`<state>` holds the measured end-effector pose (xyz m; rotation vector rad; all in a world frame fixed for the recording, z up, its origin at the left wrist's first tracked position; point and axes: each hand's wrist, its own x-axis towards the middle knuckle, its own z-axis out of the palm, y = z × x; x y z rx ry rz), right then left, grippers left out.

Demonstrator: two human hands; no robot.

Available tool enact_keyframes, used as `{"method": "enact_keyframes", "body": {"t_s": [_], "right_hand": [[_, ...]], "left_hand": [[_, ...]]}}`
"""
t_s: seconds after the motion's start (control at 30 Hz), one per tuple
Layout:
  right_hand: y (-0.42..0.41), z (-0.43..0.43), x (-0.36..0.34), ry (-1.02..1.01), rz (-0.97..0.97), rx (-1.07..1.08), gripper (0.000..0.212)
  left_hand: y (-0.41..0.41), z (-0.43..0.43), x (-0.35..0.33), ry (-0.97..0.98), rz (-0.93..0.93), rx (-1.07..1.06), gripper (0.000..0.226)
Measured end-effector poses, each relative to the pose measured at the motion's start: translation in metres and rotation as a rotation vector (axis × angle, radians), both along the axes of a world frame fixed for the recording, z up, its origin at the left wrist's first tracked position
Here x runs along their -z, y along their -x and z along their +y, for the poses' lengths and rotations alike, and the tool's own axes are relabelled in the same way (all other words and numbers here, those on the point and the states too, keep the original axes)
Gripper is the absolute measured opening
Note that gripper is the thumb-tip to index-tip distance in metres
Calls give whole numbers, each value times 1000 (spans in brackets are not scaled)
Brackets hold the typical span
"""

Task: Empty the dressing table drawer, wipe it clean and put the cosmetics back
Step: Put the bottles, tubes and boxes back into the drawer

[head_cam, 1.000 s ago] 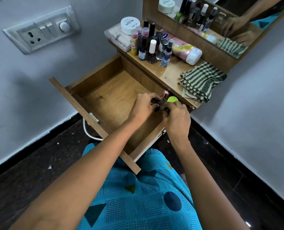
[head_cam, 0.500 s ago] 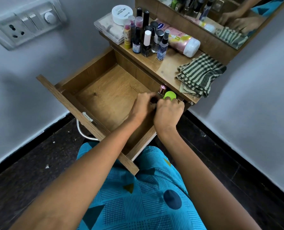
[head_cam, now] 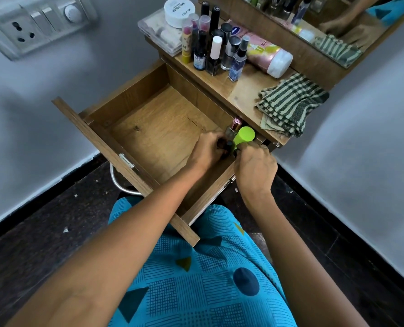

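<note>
Your hands meet in the far right corner of the open drawer (head_cam: 149, 128).
It is a boxy tray of wood-grain laminate, its flat floor mostly bare; on the matching tabletop (head_cam: 243, 90) lie a folded, green-striped woven cloth (head_cam: 290, 105) and glossy upright bottles (head_cam: 220, 55). Your right hand (head_cam: 255, 168) curls round the cylindrical lime-capped bottle (head_cam: 244, 135); your left hand (head_cam: 208, 149) pinches a small dark bottle (head_cam: 228, 147) just beside it.

A dressing corner in a home: a wooden dressing table (head_cam: 245, 90) under a wall mirror (head_cam: 333, 17), its drawer (head_cam: 149, 133) pulled open, nail polish bottles (head_cam: 214, 59), lipsticks (head_cam: 187, 37) and a white jar (head_cam: 179, 11) crowding the top beside a folded striped cloth (head_cam: 290, 105), a switch-and-socket plate (head_cam: 38, 27) on the painted wall
</note>
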<state>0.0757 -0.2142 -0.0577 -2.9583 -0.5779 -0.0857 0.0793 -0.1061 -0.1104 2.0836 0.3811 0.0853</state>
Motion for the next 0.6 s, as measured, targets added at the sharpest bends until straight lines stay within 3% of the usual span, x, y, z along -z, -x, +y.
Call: {"method": "enact_keyframes", "body": {"t_s": [0.27,0.5,0.6], "right_hand": [[-6,-24,7,-431,165,75,29],[-8,-26,15,-494,190,61,28],[-8,-26,16,-491,186,51,27]], "left_hand": [[-2,2,15,-29,107,-25,16],[-3,1,11,16,115,5,19],[-4,0,12,-62,153,37,21]]}}
